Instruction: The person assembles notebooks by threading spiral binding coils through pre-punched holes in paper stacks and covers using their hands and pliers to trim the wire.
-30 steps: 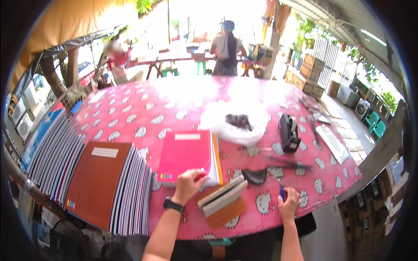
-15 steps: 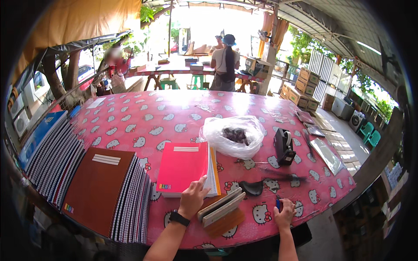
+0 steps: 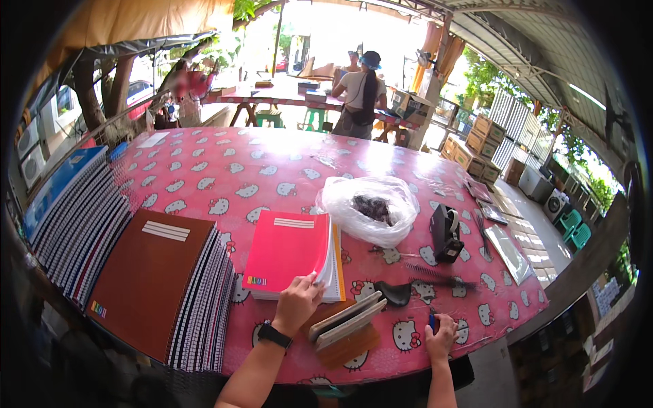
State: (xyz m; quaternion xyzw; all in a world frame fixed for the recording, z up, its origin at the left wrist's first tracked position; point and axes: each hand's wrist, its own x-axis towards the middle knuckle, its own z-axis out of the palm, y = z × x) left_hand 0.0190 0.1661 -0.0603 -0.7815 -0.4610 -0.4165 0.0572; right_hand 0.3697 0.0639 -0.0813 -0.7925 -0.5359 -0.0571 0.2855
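Note:
A pink-covered notebook (image 3: pixel 289 246) lies on top of a small stack, with white pages and an orange edge showing along its right side. My left hand (image 3: pixel 299 299), a dark watch on its wrist, is at the notebook's lower right edge, fingers bent around the slightly bowed cover. To the right, my right hand (image 3: pixel 442 334) rests low over the table, closed around a small blue-handled tool (image 3: pixel 431 321) whose working end is too small to make out. Between my hands stands a wooden block holder (image 3: pixel 347 326) with upright pale slabs.
Brown-topped spiral notebooks (image 3: pixel 153 272) and blue-topped ones (image 3: pixel 64 197) are piled at left. Beyond my hands are a plastic bag (image 3: pixel 371 211) of dark coils, a black tape dispenser (image 3: pixel 446 234), loose black coils (image 3: pixel 439 275) and a black curved object (image 3: pixel 393 294). People stand at a far table.
My view has tilted slightly. The left hand's index finger, stretched out over the pink cover before, is now bent at its edge. The right hand keeps its hold on the blue-handled tool.

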